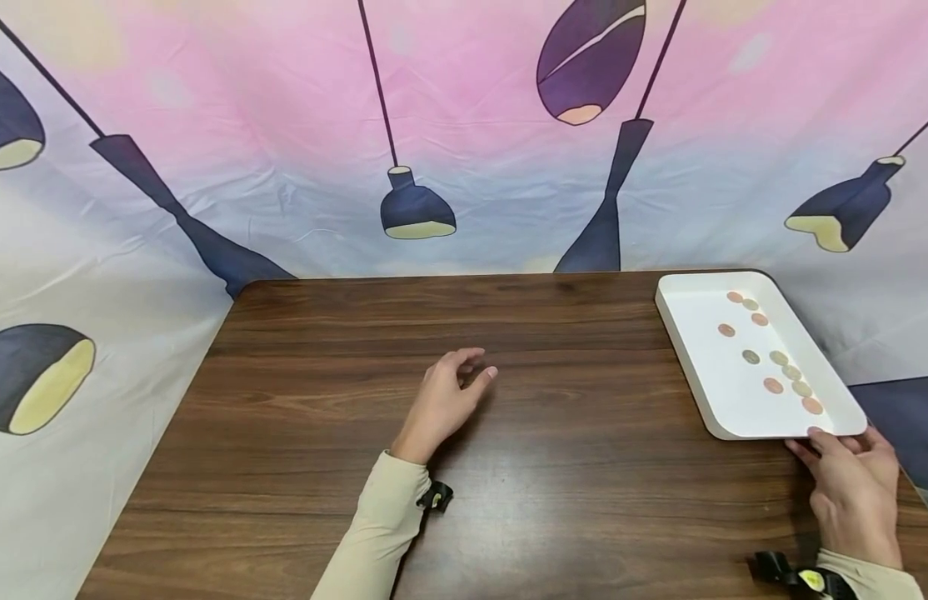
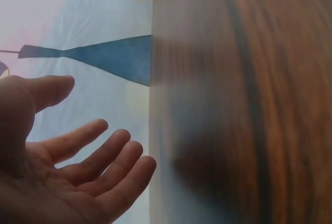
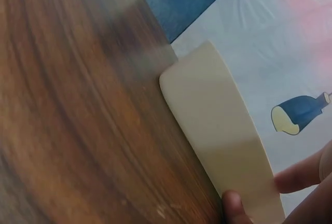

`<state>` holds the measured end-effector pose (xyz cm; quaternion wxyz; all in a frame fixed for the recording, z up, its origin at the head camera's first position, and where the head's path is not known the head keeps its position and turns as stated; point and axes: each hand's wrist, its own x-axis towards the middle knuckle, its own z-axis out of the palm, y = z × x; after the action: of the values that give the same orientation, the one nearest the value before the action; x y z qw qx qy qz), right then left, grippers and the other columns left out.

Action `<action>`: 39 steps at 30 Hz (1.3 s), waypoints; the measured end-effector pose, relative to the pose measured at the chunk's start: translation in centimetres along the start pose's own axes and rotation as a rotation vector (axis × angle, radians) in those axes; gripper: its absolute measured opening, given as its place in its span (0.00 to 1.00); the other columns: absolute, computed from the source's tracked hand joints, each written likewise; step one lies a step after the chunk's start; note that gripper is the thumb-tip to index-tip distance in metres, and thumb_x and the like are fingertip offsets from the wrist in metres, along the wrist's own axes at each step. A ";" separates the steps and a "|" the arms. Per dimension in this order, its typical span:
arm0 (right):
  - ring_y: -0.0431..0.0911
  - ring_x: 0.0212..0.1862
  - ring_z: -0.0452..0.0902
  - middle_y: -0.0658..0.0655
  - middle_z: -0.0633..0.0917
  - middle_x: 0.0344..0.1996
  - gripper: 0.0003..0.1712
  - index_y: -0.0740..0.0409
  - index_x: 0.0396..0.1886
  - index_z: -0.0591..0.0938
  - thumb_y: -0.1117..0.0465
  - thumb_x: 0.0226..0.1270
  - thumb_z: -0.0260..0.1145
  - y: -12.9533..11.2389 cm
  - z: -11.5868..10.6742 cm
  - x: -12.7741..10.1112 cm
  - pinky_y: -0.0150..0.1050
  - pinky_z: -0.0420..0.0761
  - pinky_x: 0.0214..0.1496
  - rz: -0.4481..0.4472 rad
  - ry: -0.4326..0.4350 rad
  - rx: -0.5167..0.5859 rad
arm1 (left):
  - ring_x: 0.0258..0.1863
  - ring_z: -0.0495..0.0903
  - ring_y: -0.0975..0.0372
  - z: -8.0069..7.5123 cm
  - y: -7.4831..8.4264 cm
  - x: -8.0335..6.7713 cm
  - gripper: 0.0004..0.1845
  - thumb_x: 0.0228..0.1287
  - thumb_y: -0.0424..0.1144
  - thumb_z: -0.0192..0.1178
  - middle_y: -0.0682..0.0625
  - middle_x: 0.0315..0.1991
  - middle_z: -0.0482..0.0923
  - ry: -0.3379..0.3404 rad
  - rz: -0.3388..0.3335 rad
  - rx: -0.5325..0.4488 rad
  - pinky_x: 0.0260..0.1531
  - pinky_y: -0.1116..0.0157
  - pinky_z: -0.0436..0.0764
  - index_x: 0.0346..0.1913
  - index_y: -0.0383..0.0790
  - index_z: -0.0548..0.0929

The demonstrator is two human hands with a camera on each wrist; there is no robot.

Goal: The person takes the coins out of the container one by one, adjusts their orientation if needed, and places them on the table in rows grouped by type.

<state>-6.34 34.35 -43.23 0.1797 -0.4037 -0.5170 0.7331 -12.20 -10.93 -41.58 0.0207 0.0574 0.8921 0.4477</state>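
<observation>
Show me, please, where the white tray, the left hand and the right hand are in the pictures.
white tray [image 1: 722, 392]: head view, bare floor near its left wall.
left hand [image 1: 439, 402]: head view, back of the hand.
right hand [image 1: 854, 487]: head view, back of the hand.

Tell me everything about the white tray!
The white tray is a shallow rectangle with rounded corners and a low rim; it looks like plastic. It lies flat at the table's far right. Small round discs, pinkish and greenish, lie scattered inside. The right hand holds its near edge, fingers on the rim.
</observation>
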 end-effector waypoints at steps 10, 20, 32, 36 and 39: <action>0.27 0.40 0.76 0.42 0.69 0.55 0.38 0.49 0.82 0.59 0.76 0.77 0.50 0.1 -0.6 -0.1 0.23 0.85 0.34 0.009 -0.101 -0.284 | 0.58 0.83 0.51 1.3 1.0 0.6 0.24 0.78 0.47 0.65 0.42 0.60 0.82 -0.046 0.016 -0.019 0.59 0.53 0.85 0.68 0.37 0.82; 0.25 0.42 0.74 0.52 0.67 0.52 0.41 0.67 0.85 0.47 0.74 0.80 0.53 1.2 -1.3 -0.8 0.18 0.81 0.41 -0.166 -0.405 -0.428 | 0.62 0.82 0.51 2.8 2.1 2.2 0.26 0.79 0.47 0.63 0.41 0.64 0.81 -0.106 0.049 -0.065 0.62 0.54 0.84 0.70 0.35 0.80; 0.22 0.47 0.74 0.57 0.67 0.61 0.42 0.76 0.83 0.45 0.69 0.82 0.57 2.4 -0.2 -1.1 0.17 0.81 0.44 -0.356 -0.661 -0.580 | 0.64 0.81 0.50 2.8 1.4 3.7 0.28 0.79 0.48 0.62 0.40 0.66 0.80 -0.112 0.009 -0.095 0.65 0.50 0.81 0.74 0.37 0.76; 0.22 0.46 0.73 0.71 0.63 0.65 0.41 0.75 0.83 0.46 0.67 0.84 0.57 2.4 0.6 -1.3 0.18 0.82 0.44 -0.377 -0.666 -0.671 | 0.63 0.82 0.51 3.1 1.2 4.0 0.27 0.80 0.48 0.61 0.41 0.65 0.80 -0.133 -0.001 -0.101 0.64 0.51 0.82 0.74 0.38 0.77; 0.22 0.46 0.73 0.75 0.61 0.69 0.42 0.74 0.84 0.47 0.64 0.84 0.58 2.4 1.3 -1.5 0.19 0.83 0.44 -0.364 -0.671 -0.683 | 0.62 0.83 0.52 3.3 1.1 4.2 0.26 0.80 0.47 0.61 0.42 0.64 0.81 -0.134 0.000 -0.107 0.62 0.52 0.84 0.73 0.38 0.77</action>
<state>-6.10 31.58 -44.63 -0.0135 -0.0849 -0.8182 0.5684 -15.94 -7.15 -42.65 0.0836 0.0860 0.8635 0.4900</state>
